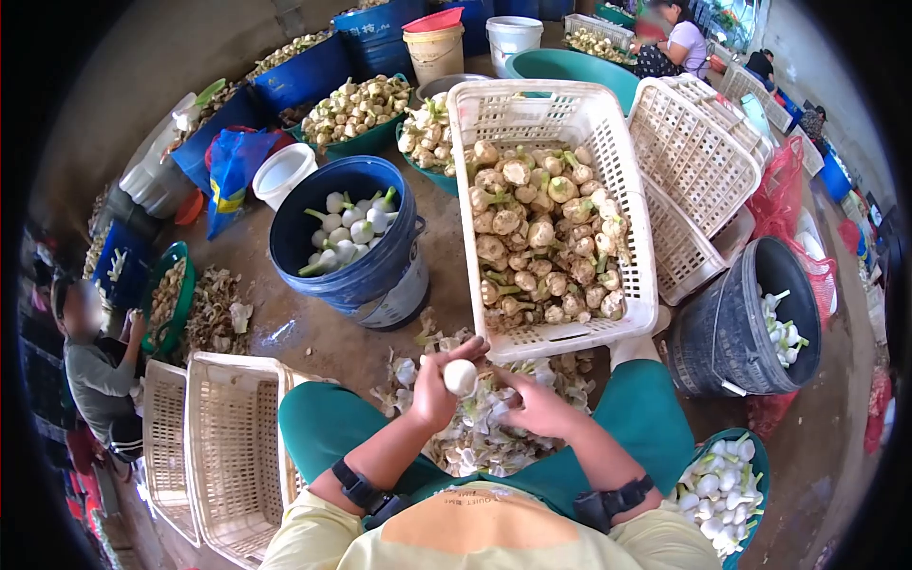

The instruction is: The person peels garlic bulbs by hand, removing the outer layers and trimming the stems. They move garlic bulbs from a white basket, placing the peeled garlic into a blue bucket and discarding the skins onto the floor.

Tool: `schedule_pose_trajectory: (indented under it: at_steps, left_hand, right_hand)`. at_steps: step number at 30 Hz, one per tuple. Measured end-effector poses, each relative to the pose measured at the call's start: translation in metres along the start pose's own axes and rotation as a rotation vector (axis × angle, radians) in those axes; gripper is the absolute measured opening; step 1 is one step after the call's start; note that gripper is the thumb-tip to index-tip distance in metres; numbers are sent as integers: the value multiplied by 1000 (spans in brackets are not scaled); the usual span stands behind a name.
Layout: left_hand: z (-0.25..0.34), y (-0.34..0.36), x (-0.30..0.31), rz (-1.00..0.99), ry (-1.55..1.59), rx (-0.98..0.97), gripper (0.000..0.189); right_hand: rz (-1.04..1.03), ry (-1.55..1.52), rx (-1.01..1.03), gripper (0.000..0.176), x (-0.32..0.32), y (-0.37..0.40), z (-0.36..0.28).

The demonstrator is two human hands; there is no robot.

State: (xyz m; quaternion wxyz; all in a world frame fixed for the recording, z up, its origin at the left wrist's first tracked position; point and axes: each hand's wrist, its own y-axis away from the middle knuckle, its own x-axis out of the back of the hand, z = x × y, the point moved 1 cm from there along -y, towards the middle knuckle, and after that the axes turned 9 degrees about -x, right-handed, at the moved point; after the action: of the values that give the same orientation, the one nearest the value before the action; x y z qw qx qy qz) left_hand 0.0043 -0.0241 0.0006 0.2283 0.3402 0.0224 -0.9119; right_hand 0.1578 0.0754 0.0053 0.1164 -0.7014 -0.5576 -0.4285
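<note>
A white peeled garlic bulb (461, 378) rests in my left hand (437, 385), whose fingers close around it over the pile of peelings (484, 427) between my knees. Just to the right is my right hand (535, 404), with bent fingers near the bulb; what its fingertips hold, if anything, is too small to make out. In front of both hands stands a white crate (649, 275) of unpeeled, brownish bulbs (541, 233). At the front left, a blue bucket (347, 261) contains peeled white bulbs with green stems (356, 228).
A dark bucket (708, 332) with peeled bulbs stands at the right, near stacked crates (698, 152). Below it is a green basin of white bulbs (722, 489). Empty crates (233, 446) lie at the left. People sit at the far left (100, 380) and back right (679, 47).
</note>
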Motion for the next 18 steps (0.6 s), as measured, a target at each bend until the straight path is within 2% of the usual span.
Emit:
schedule_pose_trajectory:
  at_steps: [1,2,3,4,6,7,9,10,12,13,14,15,16,17,18]
  left_hand:
    - [1,5,-7,-100,-436,-66,57]
    - [-3,7,-19,-84,-530,-118,69]
    - [-11,9,-19,-179,-694,-234,76]
    - [-15,9,-18,-277,-860,-353,84]
    - [-17,7,-13,-285,-824,-332,89]
    - [-14,5,-9,-261,-827,-330,88]
    - [-15,-1,3,-207,-806,-298,83]
    - [-10,-1,1,-187,-795,-277,77]
    - [-13,-4,5,-176,-792,-264,73]
    - [-16,-7,7,-172,-777,-270,71]
    - [-20,-9,10,-166,-762,-274,70]
    - [-26,-12,14,-164,-739,-274,69]
    - [-30,-14,18,-153,-722,-265,70]
    - [-31,-16,18,-140,-695,-224,70]
    - [-31,-16,19,-125,-673,-182,70]
  right_hand:
    - [-129,-722,-32,54,2,0,-9]
    - [-261,-1446,-64,57,4,0,-20]
    - [-183,-1632,-135,49,13,-1,-32]
    - [-104,-1839,-161,44,7,-13,-14]
    - [174,-1803,-170,35,56,-19,17]
    - [497,-1844,-106,29,93,-14,26]
    - [874,-1676,125,34,170,16,58]
    - [816,-1606,429,38,191,40,93]
    - [1115,-1737,530,37,210,60,115]
    - [1192,-1772,463,33,206,50,150]
    - [1121,-1773,327,31,198,27,171]
    - [940,-1735,161,27,185,-11,198]
    - [891,-1488,-177,29,171,-55,200]
    - [693,-1231,-367,39,162,-84,157]
    - [531,-959,-400,48,151,-120,149]
